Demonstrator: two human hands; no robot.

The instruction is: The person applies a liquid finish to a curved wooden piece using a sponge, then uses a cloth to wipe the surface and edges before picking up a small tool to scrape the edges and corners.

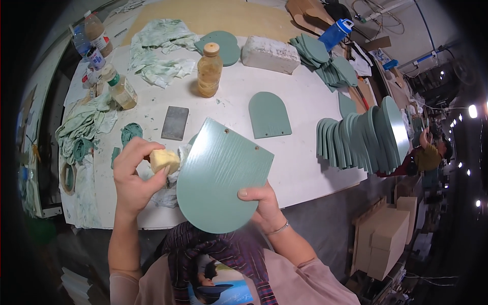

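Observation:
My left hand point(133, 175) pinches a small yellow sponge block point(164, 160) between thumb and fingers, just left of a green panel. That green panel point(218, 178), rounded at one end and straight at the other, has two small holes by its straight edge and a glossy, streaked face. My right hand point(260, 203) grips its lower right side, thumb on the face and the other fingers hidden behind. Both are held up over the near edge of the white table point(310, 175). A second green panel point(269, 115) lies flat beyond it, beside a dark grey rectangular block point(175, 123).
A row of green panels point(356, 140) stands on edge at the right. More panels point(310, 51), a whitish brick-shaped block point(271, 54) and a bottle of amber liquid point(209, 71) are farther back. Stained cloths point(84, 124) and bottles point(119, 87) crowd the left. Cardboard boxes point(389, 239) stand at lower right.

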